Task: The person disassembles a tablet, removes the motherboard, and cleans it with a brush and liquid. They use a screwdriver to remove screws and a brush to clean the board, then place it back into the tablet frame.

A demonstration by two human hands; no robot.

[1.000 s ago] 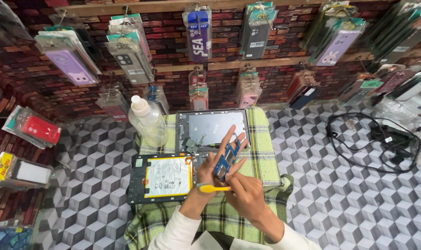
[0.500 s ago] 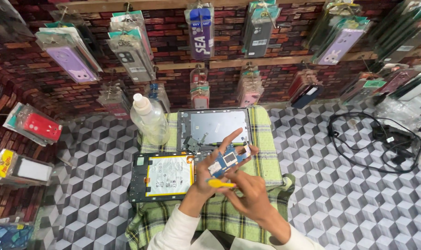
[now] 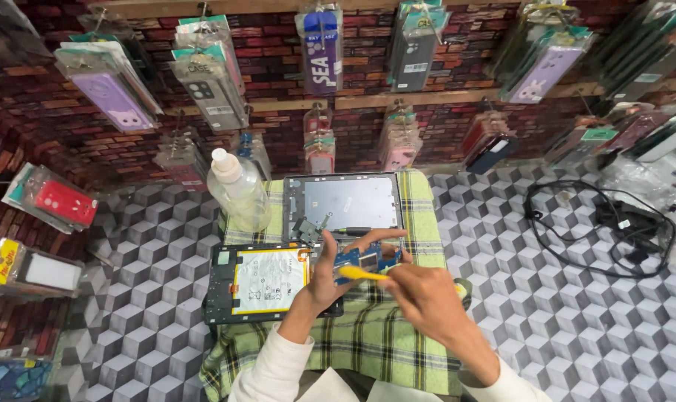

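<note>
A: Starting at the left of the green plaid cloth [image 3: 397,350], what lies there?

B: An opened tablet body [image 3: 267,281], back off, its pale battery showing. It sits at the cloth's near-left corner, partly hanging over onto the cube-patterned surface [image 3: 576,313]. Behind it, at the cloth's far-left corner, stands a clear plastic bottle [image 3: 239,192] with a white cap.

A: And farther along?

B: At the far middle of the cloth lies the tablet's grey back cover [image 3: 347,204], inside face up. A few small loose parts [image 3: 308,229] rest on the cloth at its near-left corner.

A: The hands?

B: The left hand [image 3: 324,275] is closed on a small blue circuit board [image 3: 364,260], pinched between thumb and fingers and lifted just above the cloth's centre. The right hand [image 3: 425,298] grips a yellow-handled brush [image 3: 361,274], its tip touching the board's near edge.

A: How would you do that brushing well?

B: I'd judge light, short strokes are best, with the board held by its edges as it is now, so the fingers stay off the components. Keeping it over the cloth means anything that slips lands softly.

A: Anything right of the cloth?

B: A coil of black cable [image 3: 598,223], well apart.
</note>
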